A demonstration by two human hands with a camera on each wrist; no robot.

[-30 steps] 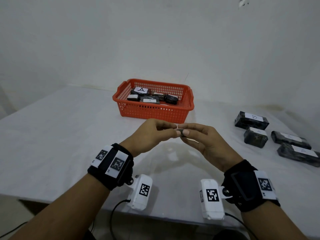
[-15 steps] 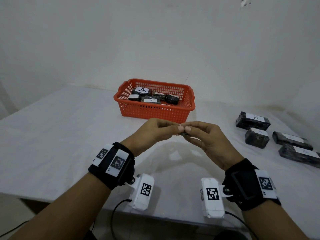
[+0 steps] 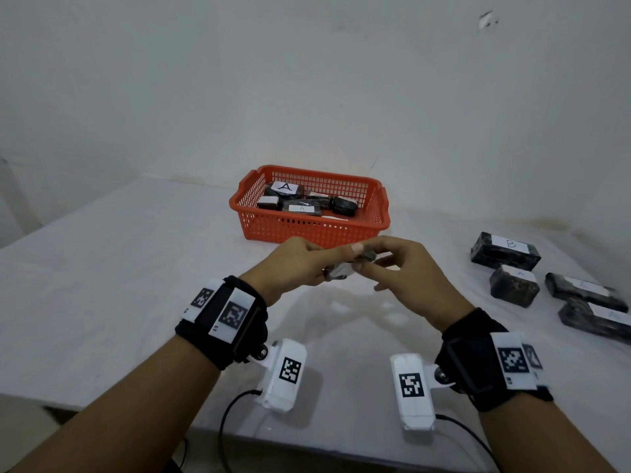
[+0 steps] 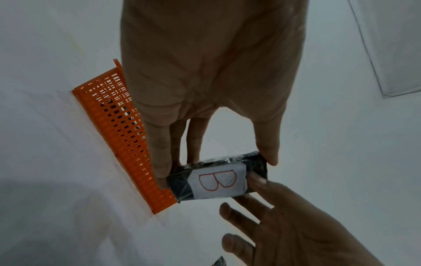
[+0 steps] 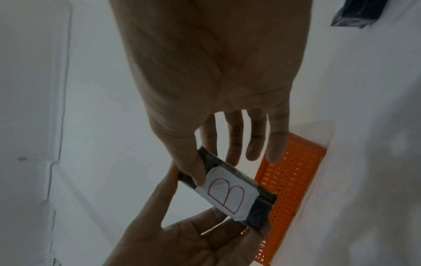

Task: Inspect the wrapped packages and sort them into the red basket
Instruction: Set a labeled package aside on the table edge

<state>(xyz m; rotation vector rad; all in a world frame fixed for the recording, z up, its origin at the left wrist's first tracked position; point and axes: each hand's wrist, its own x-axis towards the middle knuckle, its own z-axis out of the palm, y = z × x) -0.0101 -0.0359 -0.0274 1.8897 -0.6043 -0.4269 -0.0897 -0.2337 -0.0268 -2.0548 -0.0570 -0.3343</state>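
We pinch a packet (image 4: 218, 180) marked B between left hand (image 3: 297, 264) and right hand (image 3: 409, 268), just before the red basket (image 3: 307, 230). Perhaps five packets (image 3: 300, 199) lie inside; four (image 3: 505, 250) wait on the table (image 3: 102, 268).

In the head view, the held package (image 3: 351, 264) is almost wholly covered by the fingers of the left hand (image 3: 293, 264) and the right hand (image 3: 409, 271); its label cannot be read there. The packages in the red basket (image 3: 309, 230) overlap one another, and the basket wall hides their lower parts. Near the right edge of the worktop (image 3: 102, 285), the letters on the two outermost packages (image 3: 580, 290) are too blurred to read, and the picture's edge cuts off the nearest one (image 3: 596, 319). In the right wrist view, a dark wrapped package (image 5: 355, 14) is cut off at the top edge. The basket is partly behind the hand in both wrist views.
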